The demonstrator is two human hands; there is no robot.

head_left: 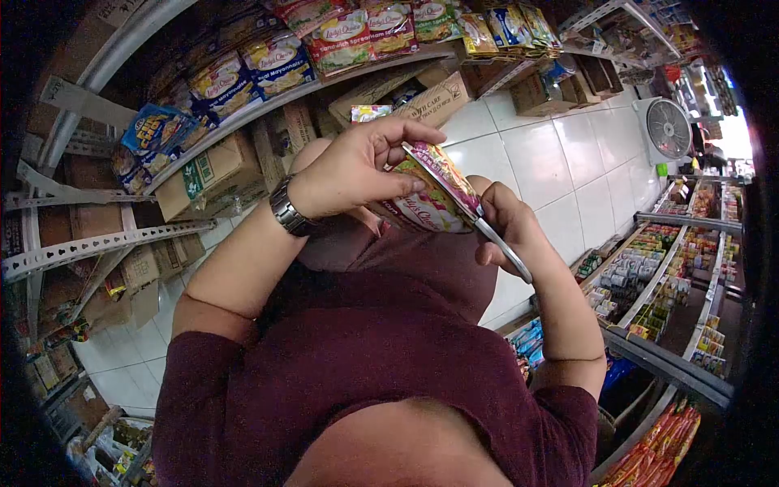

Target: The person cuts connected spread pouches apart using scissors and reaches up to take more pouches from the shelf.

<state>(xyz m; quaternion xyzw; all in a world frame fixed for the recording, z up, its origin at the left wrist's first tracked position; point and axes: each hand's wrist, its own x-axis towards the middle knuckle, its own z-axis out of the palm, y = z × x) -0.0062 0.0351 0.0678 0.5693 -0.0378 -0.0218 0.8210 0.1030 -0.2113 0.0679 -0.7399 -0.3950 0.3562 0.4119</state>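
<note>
My left hand (357, 166), with a metal-banded watch (290, 207) at the wrist, is closed on colourful Lady's Choice packets (426, 207) in front of my lap. The thumb presses on their front face and the fingers are behind. My right hand (515, 223) is closed round a pair of scissors (505, 250) with a pale grey handle. The scissors lie against the packets' right edge; whether the blades are open or closed is hidden.
Ahead, a metal shelf (357, 71) holds mayonnaise and sandwich spread pouches (280, 61). Cardboard boxes (213, 174) stand beneath it. A fan (667, 122) stands on the white tiled floor (560, 162). Racks of small goods (641, 268) line the right side.
</note>
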